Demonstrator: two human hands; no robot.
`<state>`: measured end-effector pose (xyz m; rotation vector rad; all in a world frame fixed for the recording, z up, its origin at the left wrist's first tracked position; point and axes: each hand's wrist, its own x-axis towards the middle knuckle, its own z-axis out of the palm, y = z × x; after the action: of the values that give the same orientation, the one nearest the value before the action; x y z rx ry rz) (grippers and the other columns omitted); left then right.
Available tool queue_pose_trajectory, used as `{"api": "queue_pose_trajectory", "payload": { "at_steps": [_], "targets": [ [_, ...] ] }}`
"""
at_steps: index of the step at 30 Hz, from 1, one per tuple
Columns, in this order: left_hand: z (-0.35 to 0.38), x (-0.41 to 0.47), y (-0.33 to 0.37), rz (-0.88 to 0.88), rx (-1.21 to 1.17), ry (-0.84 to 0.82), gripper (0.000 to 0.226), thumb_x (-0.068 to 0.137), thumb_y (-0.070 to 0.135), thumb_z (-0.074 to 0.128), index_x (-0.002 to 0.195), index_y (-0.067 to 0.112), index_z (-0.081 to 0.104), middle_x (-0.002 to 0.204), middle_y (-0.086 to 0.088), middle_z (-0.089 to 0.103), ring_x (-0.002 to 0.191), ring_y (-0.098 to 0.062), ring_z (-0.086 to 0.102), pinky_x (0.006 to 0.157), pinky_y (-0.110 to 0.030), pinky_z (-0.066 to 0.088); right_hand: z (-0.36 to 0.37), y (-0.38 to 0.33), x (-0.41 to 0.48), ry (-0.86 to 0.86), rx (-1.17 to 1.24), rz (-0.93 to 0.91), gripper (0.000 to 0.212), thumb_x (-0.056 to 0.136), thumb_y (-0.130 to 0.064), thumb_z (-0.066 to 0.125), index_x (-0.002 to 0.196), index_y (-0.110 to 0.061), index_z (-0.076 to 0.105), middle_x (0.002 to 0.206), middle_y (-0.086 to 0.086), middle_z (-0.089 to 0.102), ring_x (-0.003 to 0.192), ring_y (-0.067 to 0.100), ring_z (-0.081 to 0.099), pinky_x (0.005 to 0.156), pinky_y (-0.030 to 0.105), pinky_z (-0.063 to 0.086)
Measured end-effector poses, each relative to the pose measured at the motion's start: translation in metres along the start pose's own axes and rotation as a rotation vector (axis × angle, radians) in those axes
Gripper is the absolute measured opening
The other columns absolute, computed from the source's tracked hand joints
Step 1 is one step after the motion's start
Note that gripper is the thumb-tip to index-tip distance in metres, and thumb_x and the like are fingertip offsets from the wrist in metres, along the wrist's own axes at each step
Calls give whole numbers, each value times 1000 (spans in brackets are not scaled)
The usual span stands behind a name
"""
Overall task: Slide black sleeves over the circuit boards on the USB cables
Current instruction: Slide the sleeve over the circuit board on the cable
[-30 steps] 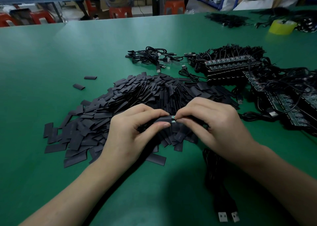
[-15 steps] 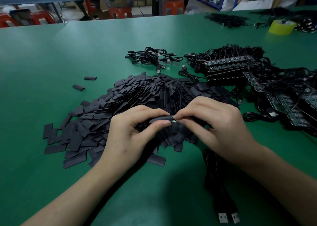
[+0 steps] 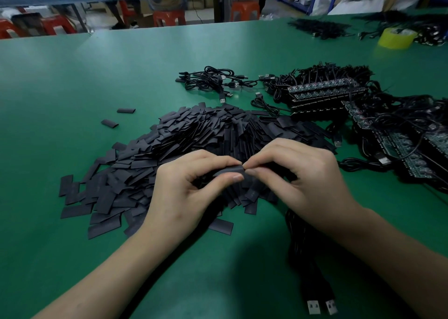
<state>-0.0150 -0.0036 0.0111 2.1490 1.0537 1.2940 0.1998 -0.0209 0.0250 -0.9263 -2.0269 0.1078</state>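
A black sleeve [image 3: 228, 171] is pinched lengthwise between the thumb and forefinger of the left hand [image 3: 184, 190], just above the heap, while its right end is met and nipped by the curled thumb and forefinger of the right hand [image 3: 308, 180]; the remaining fingers of both hands are folded under and cannot be made out. The circuit board is hidden: a green sliver that was seen between the fingertips a second ago is now covered by the sleeve, and the two hands have been brought together until they touch. A dark cable [image 3: 312, 270] is partly hidden under the right forearm, and it ends in two USB plugs [image 3: 321, 306] near the bottom edge. A large pile of sleeves [image 3: 194, 134] is spread on the green worktop [image 3: 97, 71] beneath and beyond the hands, with two stray sleeves [image 3: 110, 123] left of it. Faint print on some sleeves cannot be read. Stacked circuit boards [image 3: 322, 91] tangled in cables are ranged at the right, cut off by the frame, and a yellow tape roll [image 3: 396, 37] is set far back
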Motion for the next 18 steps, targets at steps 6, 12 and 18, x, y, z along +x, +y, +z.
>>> {"api": "queue_pose_trajectory", "payload": {
  "at_steps": [6,12,18],
  "targets": [
    [-3,2,0,-18,-15,38,22,85,30,78,106,26,78,96,7,70,92,-13,68,83,-17,47,-5,-1,3,-21,169,309,10,96,-17,70,102,-21,77,86,-10,74,79,9,71,71,21,55],
    [-2,1,0,-9,34,103,36,81,34,81,115,22,77,95,6,67,90,-16,66,82,-20,48,-1,-2,4,-186,527,626,13,96,-10,69,95,-21,76,74,5,75,61,21,72,61,32,60],
    [1,0,3,-65,1,211,46,77,41,83,116,19,72,93,8,70,90,-16,70,86,-22,53,1,-7,6,-121,733,742,7,94,-5,70,92,-11,74,74,17,74,60,20,73,56,24,57]
  ]
}}
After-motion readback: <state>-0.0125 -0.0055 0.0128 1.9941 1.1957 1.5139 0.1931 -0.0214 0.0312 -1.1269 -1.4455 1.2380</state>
